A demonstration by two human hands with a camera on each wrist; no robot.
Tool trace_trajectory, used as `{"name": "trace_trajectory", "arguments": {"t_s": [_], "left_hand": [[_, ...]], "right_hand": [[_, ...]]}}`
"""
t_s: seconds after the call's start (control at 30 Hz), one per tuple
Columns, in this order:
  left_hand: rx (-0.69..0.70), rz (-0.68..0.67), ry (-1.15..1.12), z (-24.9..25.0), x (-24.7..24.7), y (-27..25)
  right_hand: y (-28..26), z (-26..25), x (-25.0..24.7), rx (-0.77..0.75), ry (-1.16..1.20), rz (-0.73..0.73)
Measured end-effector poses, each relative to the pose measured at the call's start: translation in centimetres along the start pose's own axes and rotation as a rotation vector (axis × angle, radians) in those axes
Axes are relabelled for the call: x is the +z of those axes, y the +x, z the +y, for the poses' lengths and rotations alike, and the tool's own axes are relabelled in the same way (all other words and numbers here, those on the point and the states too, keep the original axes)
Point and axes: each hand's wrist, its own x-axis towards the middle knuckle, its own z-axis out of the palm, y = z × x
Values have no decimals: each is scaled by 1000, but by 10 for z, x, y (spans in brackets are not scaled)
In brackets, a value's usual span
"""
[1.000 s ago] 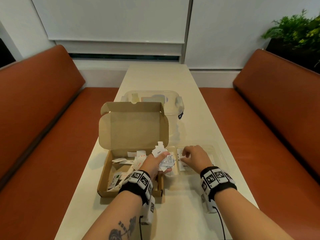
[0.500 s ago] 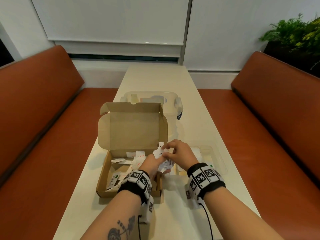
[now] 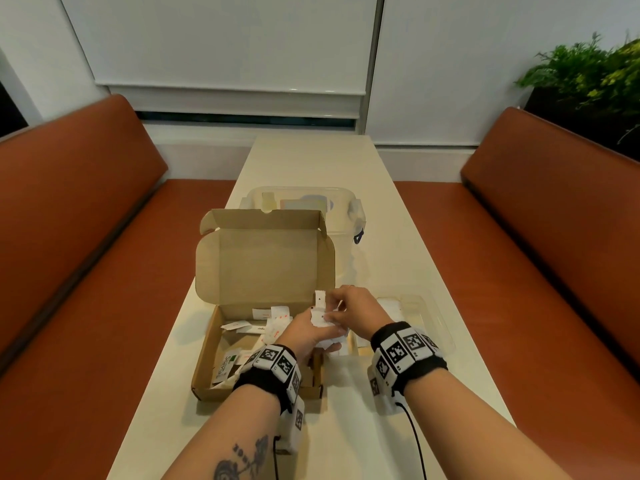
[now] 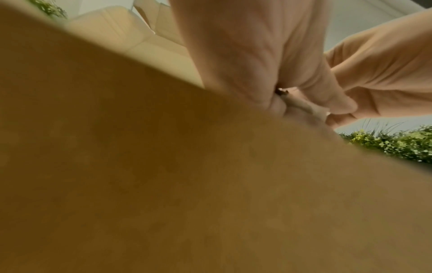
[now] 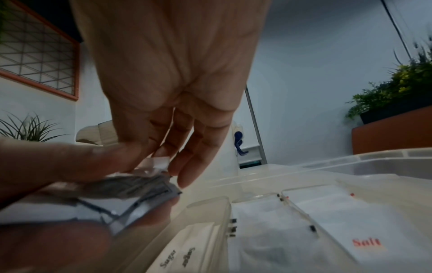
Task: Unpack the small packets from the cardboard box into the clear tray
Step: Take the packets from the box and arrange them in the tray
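The open cardboard box (image 3: pixel 221 362) lies near the table's left side with several small white packets (image 3: pixel 242 325) in it. My left hand (image 3: pixel 323 332) hovers over the box's right wall and grips a bundle of packets (image 3: pixel 320 303). My right hand (image 3: pixel 334 311) meets it from the right, and its thumb and fingertips (image 5: pixel 151 147) pinch one white packet (image 5: pixel 160 162) at the top of the bundle (image 5: pixel 131 194). The clear tray (image 3: pixel 431 318) sits just right of the box. Its compartments hold sugar packets (image 5: pixel 182 256) and a salt packet (image 5: pixel 367 242).
The box's lid (image 3: pixel 265 261) stands upright behind the hands. A clear lidded container (image 3: pixel 346 216) sits behind it. Orange benches (image 3: pixel 540 271) run along both sides of the narrow table (image 3: pixel 346 427). In the left wrist view, brown cardboard (image 4: pixel 163 184) blocks most of the picture.
My right hand left the clear tray and moved left to the bundle in my left hand, where it now pinches a packet. The left hand stayed put.
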Motion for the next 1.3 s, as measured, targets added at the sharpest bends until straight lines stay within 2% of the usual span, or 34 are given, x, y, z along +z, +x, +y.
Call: {"name": "trace_trajectory", "arguments": {"t_s": [0.3,0.43,0.63,0.9,0.97,1.17,1.3], "left_hand": [[4,-10,-32,3,-1,-2],[23,-21,-35,3,0,-3],[21,52,-35,4,2,-3],[2,84,-60,4,5,-3],[-3,89,-63,4,4,-3],[-22,105,-67,4,5,-2],[-26,107,-61,4,5,-3]], "right_hand": [[-2,6,3,17,173,-7],[-2,11,1,26,144,-8],[-6,19,1,59,219,94],[-10,37,-18,149,236,206],[-12,46,-25,162,195,167],[-18,66,-22,215,-146,6],[-17,67,-9,247,-217,-6]]}}
